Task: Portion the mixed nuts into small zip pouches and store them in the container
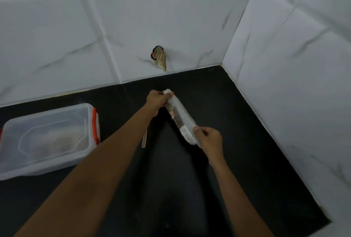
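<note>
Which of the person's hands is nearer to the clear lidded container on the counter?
Left. The left hand pinches the far end of the pouch, to the right of the container and apart from it; the right hand pinches the near end, farther right.

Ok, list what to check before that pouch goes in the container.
1. Grip: left hand and right hand pinch opposite ends of the clear zip pouch: ok.
2. Pouch filled: brownish contents show inside: ok.
3. Zip closed: cannot tell.
4. Translucent plastic container with orange clasps open: its lid is on: not ok.
5. Way across the black countertop free: only a pale thin stick lies flat by the left forearm: ok.
</note>
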The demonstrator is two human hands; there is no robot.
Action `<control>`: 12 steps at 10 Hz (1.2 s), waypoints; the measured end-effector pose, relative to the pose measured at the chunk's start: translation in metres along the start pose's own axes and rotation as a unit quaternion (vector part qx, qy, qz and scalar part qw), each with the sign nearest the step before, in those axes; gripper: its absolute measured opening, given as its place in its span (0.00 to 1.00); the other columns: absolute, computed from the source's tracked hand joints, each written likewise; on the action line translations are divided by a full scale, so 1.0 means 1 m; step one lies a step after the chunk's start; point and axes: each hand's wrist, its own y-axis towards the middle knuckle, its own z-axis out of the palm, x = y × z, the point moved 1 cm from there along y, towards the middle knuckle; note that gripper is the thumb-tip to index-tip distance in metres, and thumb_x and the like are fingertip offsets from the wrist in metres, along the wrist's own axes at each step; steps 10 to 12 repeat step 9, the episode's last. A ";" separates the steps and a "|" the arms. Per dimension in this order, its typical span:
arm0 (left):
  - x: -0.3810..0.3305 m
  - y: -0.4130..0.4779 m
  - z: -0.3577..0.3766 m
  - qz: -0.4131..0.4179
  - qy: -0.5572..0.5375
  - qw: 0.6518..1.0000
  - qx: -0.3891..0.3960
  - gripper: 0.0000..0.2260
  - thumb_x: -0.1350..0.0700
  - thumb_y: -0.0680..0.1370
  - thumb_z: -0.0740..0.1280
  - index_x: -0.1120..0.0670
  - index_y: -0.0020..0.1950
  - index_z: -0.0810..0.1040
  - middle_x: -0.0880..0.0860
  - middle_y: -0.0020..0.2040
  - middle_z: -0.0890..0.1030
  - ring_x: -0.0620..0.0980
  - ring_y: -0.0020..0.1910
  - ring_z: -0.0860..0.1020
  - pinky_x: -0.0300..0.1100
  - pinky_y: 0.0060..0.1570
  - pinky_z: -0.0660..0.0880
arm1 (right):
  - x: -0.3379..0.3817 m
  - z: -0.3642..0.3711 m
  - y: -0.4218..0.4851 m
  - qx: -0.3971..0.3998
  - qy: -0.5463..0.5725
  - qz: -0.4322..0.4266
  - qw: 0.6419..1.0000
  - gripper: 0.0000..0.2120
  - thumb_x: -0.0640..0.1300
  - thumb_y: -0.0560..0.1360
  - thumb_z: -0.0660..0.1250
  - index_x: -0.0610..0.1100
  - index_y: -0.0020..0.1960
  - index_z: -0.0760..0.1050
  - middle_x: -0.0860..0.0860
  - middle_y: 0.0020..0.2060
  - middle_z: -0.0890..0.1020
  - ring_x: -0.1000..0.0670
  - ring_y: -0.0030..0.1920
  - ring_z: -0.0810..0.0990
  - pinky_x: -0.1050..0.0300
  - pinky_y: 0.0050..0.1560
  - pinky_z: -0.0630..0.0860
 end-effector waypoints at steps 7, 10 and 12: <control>0.004 0.028 0.015 0.079 0.179 0.980 -0.027 0.24 0.54 0.75 0.68 0.61 0.67 0.66 0.60 0.61 0.72 0.55 0.59 0.73 0.43 0.54 0.71 | -0.003 0.015 0.027 0.033 -0.017 -0.061 0.997 0.11 0.36 0.72 0.66 0.47 0.52 0.71 0.53 0.49 0.71 0.58 0.45 0.74 0.74 0.38 0.71; 0.006 0.008 0.014 0.056 0.042 0.996 -0.054 0.29 0.49 0.77 0.64 0.58 0.73 0.56 0.59 0.69 0.66 0.55 0.67 0.68 0.45 0.63 0.67 | 0.007 0.019 0.025 0.013 -0.051 -0.108 0.993 0.10 0.38 0.73 0.65 0.46 0.54 0.75 0.55 0.52 0.70 0.52 0.53 0.74 0.55 0.55 0.74; 0.006 0.008 0.014 0.056 0.042 0.996 -0.054 0.29 0.49 0.77 0.64 0.58 0.73 0.56 0.59 0.69 0.66 0.55 0.67 0.68 0.45 0.63 0.67 | 0.007 0.019 0.025 0.013 -0.051 -0.108 0.993 0.10 0.38 0.73 0.65 0.46 0.54 0.75 0.55 0.52 0.70 0.52 0.53 0.74 0.55 0.55 0.74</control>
